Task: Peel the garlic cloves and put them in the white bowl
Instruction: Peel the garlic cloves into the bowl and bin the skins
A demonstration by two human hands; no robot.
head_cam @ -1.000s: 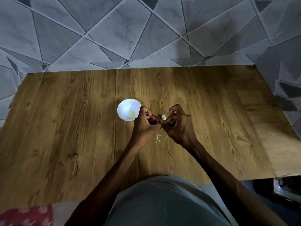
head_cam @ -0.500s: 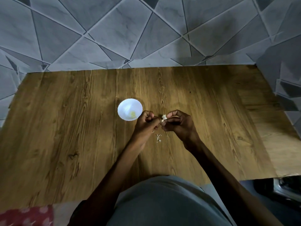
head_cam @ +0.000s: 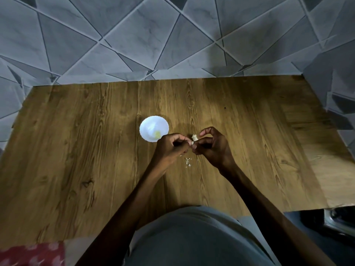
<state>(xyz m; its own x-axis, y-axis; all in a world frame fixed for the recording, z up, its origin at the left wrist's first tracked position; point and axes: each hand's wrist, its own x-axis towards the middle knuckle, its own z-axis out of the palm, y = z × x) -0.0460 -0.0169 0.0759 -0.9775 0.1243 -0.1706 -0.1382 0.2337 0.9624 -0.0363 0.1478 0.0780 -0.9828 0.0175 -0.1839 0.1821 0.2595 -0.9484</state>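
A small pale garlic clove point(head_cam: 194, 138) is pinched between the fingertips of both hands above the wooden table. My left hand point(head_cam: 172, 145) has its fingers curled and pinches the clove's left end. My right hand point(head_cam: 211, 145) pinches the right end, with its index finger arched over the top. The white bowl point(head_cam: 151, 125) stands just left of and behind my left hand, with a yellowish peeled clove point(head_cam: 157, 134) inside. Bits of garlic skin point(head_cam: 187, 162) lie on the table below the hands.
The wooden table point(head_cam: 96, 160) ends at a grey tiled wall point(head_cam: 153, 45) behind and at the right. A dark object point(head_cam: 334, 225) sits off the table's front right corner. A red patterned cloth point(head_cam: 30, 254) is at the bottom left.
Both hands have shifted slightly toward me and to the right. The right index finger has lifted off and arches above the clove, which shows more between the fingertips.
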